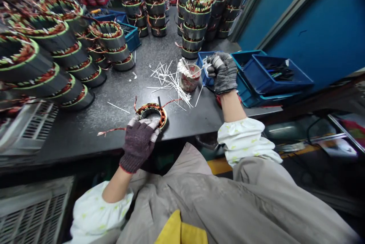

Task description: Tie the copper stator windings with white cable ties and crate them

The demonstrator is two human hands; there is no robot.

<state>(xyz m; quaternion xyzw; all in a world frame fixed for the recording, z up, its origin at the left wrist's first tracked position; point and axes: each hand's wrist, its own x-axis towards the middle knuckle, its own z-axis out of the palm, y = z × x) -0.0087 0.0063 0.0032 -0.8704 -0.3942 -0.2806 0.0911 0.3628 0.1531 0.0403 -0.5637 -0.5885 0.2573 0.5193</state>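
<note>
My left hand, in a dark purple glove with pale fingertips, grips the near rim of a small wound motor stator. The stator lies near the table's front edge with copper windings upward. Its leads stick out, and a black strip stands up at its far side. My right hand, in a grey glove, is raised just right of a stained cup. Its fingers are pinched, with something thin and white at the tips that I cannot make out. White sticks fill the cup and lie scattered beside it.
Stacked stators stand at the back, with more stacks on the left. Blue bins sit at the right, one holding dark strips. A small blue box is behind my right hand. A metal rack borders the left.
</note>
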